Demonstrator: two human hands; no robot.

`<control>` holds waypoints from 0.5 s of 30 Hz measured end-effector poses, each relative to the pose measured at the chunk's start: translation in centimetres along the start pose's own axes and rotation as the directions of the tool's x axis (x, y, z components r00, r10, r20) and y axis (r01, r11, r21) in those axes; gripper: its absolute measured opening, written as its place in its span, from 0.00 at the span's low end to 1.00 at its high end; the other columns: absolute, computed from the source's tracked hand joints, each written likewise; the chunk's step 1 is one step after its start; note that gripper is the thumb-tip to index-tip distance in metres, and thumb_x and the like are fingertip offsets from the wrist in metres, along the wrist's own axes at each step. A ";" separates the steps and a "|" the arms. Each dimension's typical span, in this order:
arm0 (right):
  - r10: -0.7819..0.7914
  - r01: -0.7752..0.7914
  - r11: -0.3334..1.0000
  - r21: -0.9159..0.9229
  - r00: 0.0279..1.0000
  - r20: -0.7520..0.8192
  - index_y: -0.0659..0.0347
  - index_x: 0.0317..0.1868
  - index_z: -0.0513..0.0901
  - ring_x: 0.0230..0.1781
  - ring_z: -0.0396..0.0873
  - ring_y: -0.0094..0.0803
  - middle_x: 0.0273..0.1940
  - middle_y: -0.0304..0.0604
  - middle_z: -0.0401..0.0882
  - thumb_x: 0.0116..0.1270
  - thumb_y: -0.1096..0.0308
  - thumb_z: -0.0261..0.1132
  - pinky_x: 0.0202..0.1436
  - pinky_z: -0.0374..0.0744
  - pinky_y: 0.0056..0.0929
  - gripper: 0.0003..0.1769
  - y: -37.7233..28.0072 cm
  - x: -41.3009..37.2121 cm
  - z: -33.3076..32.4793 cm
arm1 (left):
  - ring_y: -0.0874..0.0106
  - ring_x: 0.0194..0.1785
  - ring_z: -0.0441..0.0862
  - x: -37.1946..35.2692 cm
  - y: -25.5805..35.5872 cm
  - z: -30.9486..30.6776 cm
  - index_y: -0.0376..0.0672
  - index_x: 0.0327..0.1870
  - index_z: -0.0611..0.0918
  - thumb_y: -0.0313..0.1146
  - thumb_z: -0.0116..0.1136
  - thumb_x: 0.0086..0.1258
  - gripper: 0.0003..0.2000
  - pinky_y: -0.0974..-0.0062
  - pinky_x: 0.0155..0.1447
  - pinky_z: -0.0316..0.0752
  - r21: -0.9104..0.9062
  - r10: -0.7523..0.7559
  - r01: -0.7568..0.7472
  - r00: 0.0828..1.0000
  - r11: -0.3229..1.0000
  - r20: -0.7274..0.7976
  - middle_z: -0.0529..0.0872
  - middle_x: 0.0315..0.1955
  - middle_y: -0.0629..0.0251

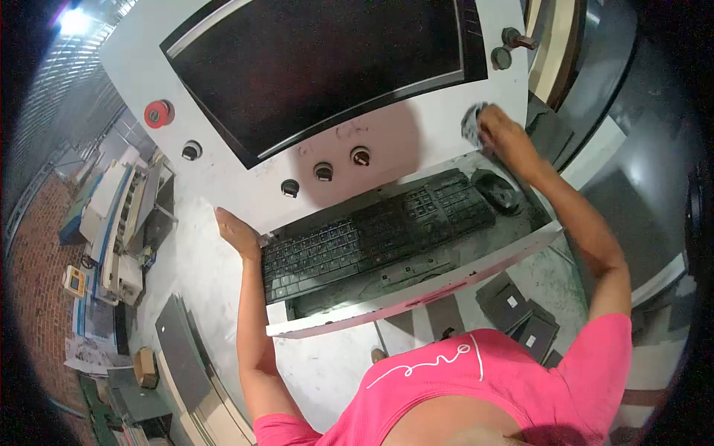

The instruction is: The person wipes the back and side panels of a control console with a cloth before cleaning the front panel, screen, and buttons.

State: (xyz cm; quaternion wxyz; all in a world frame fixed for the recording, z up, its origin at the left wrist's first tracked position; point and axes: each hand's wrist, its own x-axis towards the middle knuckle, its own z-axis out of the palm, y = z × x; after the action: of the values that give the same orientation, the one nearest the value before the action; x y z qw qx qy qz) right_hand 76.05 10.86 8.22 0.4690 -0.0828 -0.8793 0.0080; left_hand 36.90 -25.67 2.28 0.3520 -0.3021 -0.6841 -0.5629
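In the head view, my right hand (511, 140) is closed on a grey crumpled cloth (471, 126). The cloth lies against the white control panel (446, 119), right of the dark monitor (320, 67). My left hand (239, 235) rests at the panel's lower left edge with its fingers stretched out, holding nothing that shows. Between my arms, a dusty black keyboard (379, 230) and a black mouse (497, 192) sit in the pulled-out drawer (416, 305).
Three black knobs (323, 172) line the panel below the monitor. A red emergency button (157, 114) is at the upper left and a key switch (518, 39) at the upper right. Dark panels (520, 316) lie beneath the drawer. Machinery (111, 223) stands by the brick wall.
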 end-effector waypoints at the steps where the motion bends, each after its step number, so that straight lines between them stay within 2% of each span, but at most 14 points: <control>1: 0.048 -0.042 0.998 -0.044 0.987 0.152 0.58 0.42 0.68 0.38 0.76 0.55 0.40 0.52 0.70 0.59 0.78 0.60 0.38 0.75 0.47 0.13 -0.6 -0.7 0.3 | 0.65 0.43 0.76 0.0 -0.3 0.1 0.24 0.46 0.76 0.44 0.32 0.81 0.26 0.68 0.51 0.71 -0.058 -0.064 0.064 0.998 0.996 0.003 0.82 0.40 0.50; 2: 0.106 -0.081 0.992 -0.096 0.949 0.297 0.57 0.42 0.68 0.37 0.77 0.56 0.39 0.52 0.70 0.59 0.77 0.59 0.37 0.76 0.48 0.12 -1.1 -1.1 0.4 | 0.66 0.42 0.76 0.0 -0.6 0.1 0.25 0.45 0.76 0.44 0.32 0.81 0.26 0.69 0.51 0.71 -0.117 -0.126 0.127 0.992 0.985 0.014 0.81 0.39 0.52; 3: 0.063 -0.050 0.997 -0.053 0.963 0.261 0.58 0.41 0.67 0.35 0.77 0.58 0.38 0.52 0.69 0.59 0.76 0.59 0.36 0.76 0.51 0.11 -1.2 -1.0 0.3 | 0.66 0.42 0.76 -0.1 -0.2 0.2 0.25 0.45 0.76 0.44 0.32 0.81 0.26 0.69 0.51 0.71 -0.120 -0.128 0.131 0.991 0.984 0.028 0.81 0.39 0.52; 4: 0.076 -0.062 0.996 -0.064 0.962 0.261 0.58 0.41 0.67 0.35 0.77 0.58 0.38 0.52 0.69 0.59 0.76 0.59 0.36 0.76 0.51 0.11 -1.1 -0.6 0.2 | 0.69 0.39 0.72 -0.2 0.7 0.3 0.27 0.40 0.74 0.45 0.31 0.81 0.25 0.71 0.48 0.70 -0.177 -0.138 0.139 0.990 0.974 0.015 0.78 0.35 0.58; 5: 0.065 -0.054 0.996 -0.071 0.986 0.155 0.58 0.41 0.68 0.36 0.77 0.57 0.38 0.52 0.69 0.59 0.76 0.59 0.38 0.76 0.49 0.11 -0.9 0.1 0.0 | 0.73 0.36 0.68 0.0 1.1 0.5 0.29 0.35 0.71 0.47 0.30 0.81 0.26 0.73 0.44 0.68 -0.238 -0.149 0.145 0.989 0.961 -0.001 0.74 0.30 0.64; 6: 0.047 -0.043 0.996 -0.082 0.998 0.050 0.58 0.41 0.68 0.37 0.77 0.56 0.38 0.52 0.70 0.59 0.76 0.58 0.39 0.76 0.48 0.11 -0.5 1.1 -0.3 | 0.73 0.36 0.68 0.1 0.8 0.7 0.29 0.35 0.71 0.47 0.30 0.81 0.26 0.73 0.44 0.68 -0.253 -0.152 0.148 0.988 0.956 0.006 0.74 0.30 0.64; 7: 0.128 -0.121 0.989 -0.090 0.989 0.079 0.59 0.44 0.69 0.39 0.76 0.55 0.39 0.52 0.71 0.60 0.76 0.59 0.42 0.75 0.43 0.12 0.2 1.9 -1.2 | 0.72 0.37 0.69 0.0 0.3 0.6 0.29 0.37 0.72 0.48 0.30 0.81 0.26 0.73 0.45 0.69 -0.269 -0.184 0.188 0.982 0.945 0.038 0.75 0.32 0.63; 8: 0.130 -0.121 0.987 -0.105 0.988 0.082 0.59 0.44 0.69 0.39 0.76 0.55 0.39 0.52 0.71 0.60 0.76 0.59 0.42 0.75 0.43 0.12 0.1 2.3 -1.1 | 0.72 0.37 0.69 0.0 -0.2 0.5 0.29 0.39 0.73 0.48 0.30 0.81 0.27 0.72 0.46 0.69 -0.284 -0.216 0.226 0.974 0.932 0.067 0.76 0.33 0.62; 9: 0.177 -0.181 0.981 -0.071 0.982 -0.063 0.60 0.45 0.69 0.40 0.76 0.54 0.39 0.53 0.71 0.60 0.76 0.60 0.43 0.74 0.42 0.13 -0.3 3.0 -0.7 | 0.66 0.44 0.73 0.2 -0.2 0.3 0.25 0.47 0.74 0.45 0.32 0.81 0.26 0.69 0.52 0.70 -0.297 -0.233 0.251 0.968 0.921 0.094 0.80 0.43 0.50; 10: 0.225 -0.235 0.972 -0.024 0.953 -0.200 0.60 0.46 0.69 0.41 0.75 0.53 0.39 0.53 0.71 0.60 0.77 0.61 0.44 0.73 0.41 0.14 -0.6 3.4 0.0 | 0.66 0.44 0.73 0.2 -0.2 0.4 0.25 0.47 0.74 0.45 0.32 0.81 0.26 0.69 0.52 0.70 -0.304 -0.240 0.258 0.966 0.917 0.095 0.80 0.43 0.50; 11: 0.139 -0.161 0.983 -0.086 0.966 -0.220 0.61 0.47 0.68 0.40 0.74 0.53 0.39 0.54 0.71 0.58 0.78 0.62 0.43 0.73 0.42 0.17 0.2 3.0 0.9 | 0.66 0.44 0.73 0.0 -0.2 0.6 0.25 0.47 0.74 0.45 0.33 0.81 0.26 0.69 0.53 0.69 -0.305 -0.242 0.253 0.967 0.918 0.076 0.79 0.43 0.50; 14: 0.222 -0.233 0.970 -0.069 0.965 -0.137 0.61 0.47 0.68 0.40 0.75 0.54 0.39 0.54 0.71 0.57 0.80 0.62 0.43 0.73 0.43 0.18 -3.4 4.1 2.3 | 0.68 0.44 0.72 -0.1 -1.4 0.6 0.27 0.48 0.74 0.48 0.34 0.80 0.26 0.71 0.54 0.68 -0.324 -0.273 0.287 0.958 0.902 0.090 0.79 0.42 0.53; 15: 0.262 -0.263 0.965 -0.011 0.963 -0.062 0.60 0.47 0.68 0.41 0.75 0.55 0.40 0.54 0.72 0.56 0.81 0.61 0.43 0.74 0.44 0.18 -4.6 4.7 2.7 | 0.69 0.45 0.72 -0.2 -1.7 0.6 0.28 0.49 0.74 0.50 0.35 0.79 0.27 0.72 0.54 0.68 -0.450 -0.272 0.313 0.950 0.836 0.157 0.79 0.43 0.54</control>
State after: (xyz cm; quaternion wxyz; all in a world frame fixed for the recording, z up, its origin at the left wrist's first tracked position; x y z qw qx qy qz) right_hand 70.63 7.25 11.00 0.4892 -0.2033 -0.8461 0.0593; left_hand 35.59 -25.40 1.10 0.1482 -0.2942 -0.5800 -0.7451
